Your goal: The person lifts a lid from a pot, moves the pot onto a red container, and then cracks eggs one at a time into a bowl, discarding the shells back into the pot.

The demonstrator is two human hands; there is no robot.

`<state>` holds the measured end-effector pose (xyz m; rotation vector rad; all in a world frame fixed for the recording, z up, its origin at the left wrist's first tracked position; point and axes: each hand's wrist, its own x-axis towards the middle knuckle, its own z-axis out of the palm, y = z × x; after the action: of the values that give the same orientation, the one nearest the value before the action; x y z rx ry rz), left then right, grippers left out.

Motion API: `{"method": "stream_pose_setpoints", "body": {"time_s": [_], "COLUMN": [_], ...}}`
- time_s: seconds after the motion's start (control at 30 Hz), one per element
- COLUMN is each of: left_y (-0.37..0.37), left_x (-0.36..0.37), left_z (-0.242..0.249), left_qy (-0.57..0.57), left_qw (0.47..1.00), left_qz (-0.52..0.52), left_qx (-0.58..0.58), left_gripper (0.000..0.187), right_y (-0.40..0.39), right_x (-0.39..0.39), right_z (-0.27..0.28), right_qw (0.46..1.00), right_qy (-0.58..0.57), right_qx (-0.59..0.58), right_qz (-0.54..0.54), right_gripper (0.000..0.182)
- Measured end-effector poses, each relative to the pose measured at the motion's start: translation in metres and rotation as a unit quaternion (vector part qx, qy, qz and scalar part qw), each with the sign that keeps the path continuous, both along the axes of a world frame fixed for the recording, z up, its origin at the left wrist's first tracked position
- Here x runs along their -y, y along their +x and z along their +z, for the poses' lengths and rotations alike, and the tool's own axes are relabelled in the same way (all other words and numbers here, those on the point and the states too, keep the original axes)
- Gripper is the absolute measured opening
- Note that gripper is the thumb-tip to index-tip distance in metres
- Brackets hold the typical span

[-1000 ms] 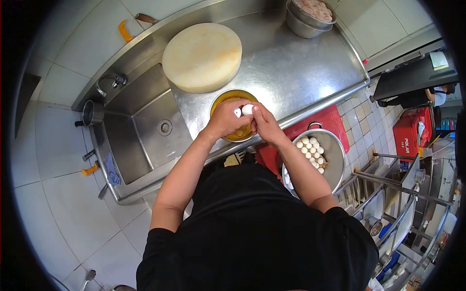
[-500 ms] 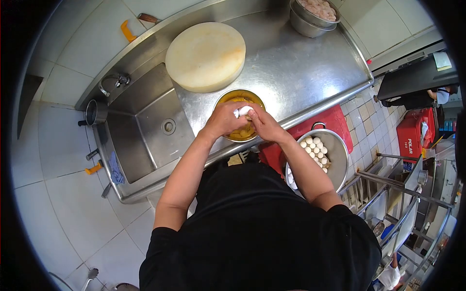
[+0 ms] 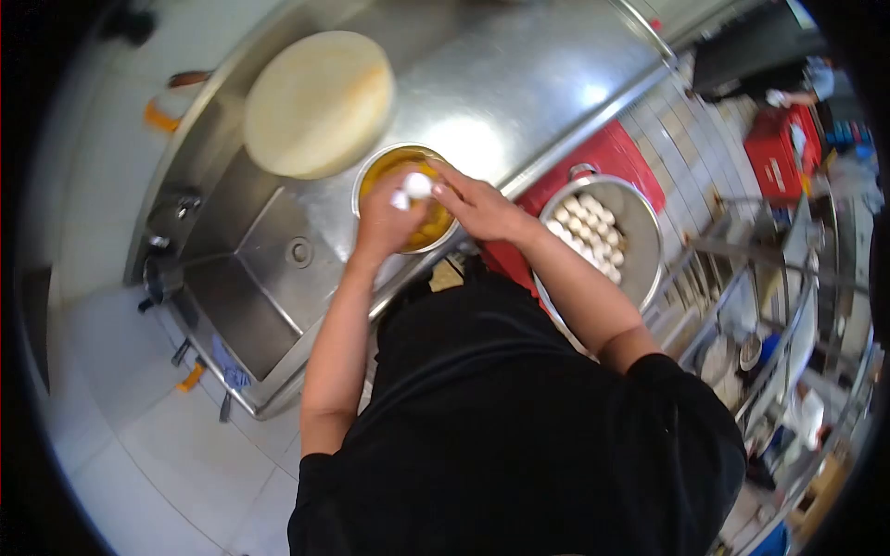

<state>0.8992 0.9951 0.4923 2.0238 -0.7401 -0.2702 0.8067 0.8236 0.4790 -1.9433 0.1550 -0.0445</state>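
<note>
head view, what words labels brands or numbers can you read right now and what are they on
Nothing reads clearly in this frame.
White lettering on the red box: too blurred to quote with certainty.
Bowl under the hands: no text seen.
Pot holding the eggs: no text seen.
Black shirt: no text seen.
Shelves at the right: too blurred to tell.

The view has swung: the metal bowls at the far right have left the frame, and the cutting board [image 3: 318, 104] appears farther left. The right hand's [image 3: 482, 206] fingers now stretch straighter past the egg [image 3: 418, 185]. More eggs [image 3: 589, 225] show.
</note>
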Motion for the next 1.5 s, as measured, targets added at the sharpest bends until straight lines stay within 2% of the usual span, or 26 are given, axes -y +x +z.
{"method": "stream_pose_setpoints", "body": {"time_s": [0.07,0.1,0.17,0.23,0.3,0.43,0.5,0.57,0.6,0.63,0.67,0.7,0.77,0.8,0.83,0.87,0.93,0.97,1.03,1.13,1.2,1.23,1.27,1.3,1.37,1.5], "left_y": [-0.003,-0.003,-0.006,-0.025,-0.048,-0.119,-0.163,-0.225,-0.269,-0.282,-0.293,-0.277,-0.311,-0.302,-0.26,-0.257,-0.253,-0.251,-0.22,-0.203,-0.196,-0.188,-0.179,-0.17,-0.155,-0.082], "left_x": [-0.021,-0.039,-0.094,-0.147,-0.21,-0.344,-0.395,-0.492,-0.542,-0.573,-0.573,-0.556,-0.585,-0.534,-0.462,-0.468,-0.506,-0.49,-0.424,-0.417,-0.428,-0.434,-0.445,-0.453,-0.448,-0.356], "left_z": [0.025,0.029,0.028,0.042,0.034,-0.02,-0.036,-0.1,-0.125,-0.12,-0.105,-0.118,-0.094,-0.065,-0.081,-0.089,-0.123,-0.113,-0.067,-0.052,-0.046,-0.042,-0.038,-0.035,-0.019,0.043], "left_qy": [0.014,0.007,0.01,0.077,0.13,0.182,0.181,0.179,0.325,0.326,0.439,0.53,0.512,0.448,0.319,0.316,0.202,0.196,0.328,0.348,0.319,0.295,0.291,0.228,0.158,0.095], "left_qw": [0.988,0.987,0.989,0.979,0.958,0.845,0.789,0.772,0.856,0.855,0.864,0.828,0.844,0.807,0.649,0.647,0.755,0.752,0.778,0.803,0.81,0.822,0.82,0.833,0.85,0.874], "left_qz": [0.025,0.034,0.049,0.072,0.085,0.172,0.236,0.264,0.289,0.288,0.099,-0.094,-0.092,0.25,0.555,0.557,0.494,0.502,0.446,0.423,0.443,0.449,0.455,0.474,0.49,0.473], "left_qx": [-0.149,-0.159,-0.139,-0.174,-0.24,-0.472,-0.538,-0.55,-0.281,-0.28,-0.226,-0.16,-0.134,-0.294,-0.412,-0.415,-0.381,-0.38,-0.296,-0.235,-0.214,-0.19,-0.188,-0.172,-0.115,-0.06], "left_gripper": [0.05,0.051,0.055,0.054,0.053,0.053,0.052,0.05,0.047,0.047,0.05,0.054,0.065,0.069,0.072,0.072,0.074,0.074,0.072,0.066,0.064,0.061,0.061,0.059,0.054,0.048], "right_y": [-0.022,-0.038,-0.085,-0.148,-0.213,-0.307,-0.305,-0.296,-0.291,-0.286,-0.279,-0.277,-0.28,-0.279,-0.28,-0.266,-0.252,-0.251,-0.247,-0.246,-0.259,-0.258,-0.258,-0.251,-0.237,-0.176], "right_x": [0.027,0.05,0.098,0.134,0.146,0.111,0.078,0.057,0.049,0.042,0.038,0.036,0.046,0.052,0.053,0.053,0.048,0.042,0.034,0.046,0.05,0.055,0.061,0.069,0.083,0.106], "right_z": [0.02,0.003,-0.041,-0.089,-0.127,-0.201,-0.189,-0.197,-0.201,-0.202,-0.202,-0.207,-0.221,-0.22,-0.22,-0.198,-0.186,-0.191,-0.203,-0.213,-0.248,-0.234,-0.206,-0.173,-0.131,-0.051], "right_qw": [0.995,0.992,0.974,0.945,0.866,0.839,0.795,0.775,0.752,0.752,0.733,0.714,0.723,0.727,0.727,0.736,0.749,0.744,0.743,0.765,0.81,0.815,0.836,0.806,0.8,0.892], "right_qy": [0.073,-0.02,0.082,-0.082,-0.19,-0.169,-0.14,-0.156,-0.174,-0.172,-0.173,-0.174,-0.156,-0.139,-0.142,-0.138,-0.139,-0.103,-0.096,-0.085,-0.185,-0.189,0.034,0.255,0.373,0.352], "right_qx": [-0.041,-0.051,-0.076,-0.145,-0.379,-0.495,-0.546,-0.554,-0.561,-0.561,-0.575,-0.588,-0.606,-0.625,-0.625,-0.621,-0.612,-0.617,-0.609,-0.614,-0.541,-0.535,-0.498,-0.43,-0.274,-0.152], "right_qz": [-0.062,-0.114,-0.199,-0.283,-0.265,-0.151,-0.226,-0.262,-0.299,-0.299,-0.319,-0.339,-0.292,-0.248,-0.245,-0.232,-0.213,-0.237,-0.26,-0.174,-0.127,-0.122,-0.228,-0.318,-0.382,-0.241], "right_gripper": [0.047,0.04,0.028,0.031,0.041,0.045,0.058,0.065,0.073,0.073,0.077,0.081,0.085,0.088,0.088,0.089,0.09,0.088,0.077,0.063,0.048,0.048,0.044,0.042,0.044,0.049]}}
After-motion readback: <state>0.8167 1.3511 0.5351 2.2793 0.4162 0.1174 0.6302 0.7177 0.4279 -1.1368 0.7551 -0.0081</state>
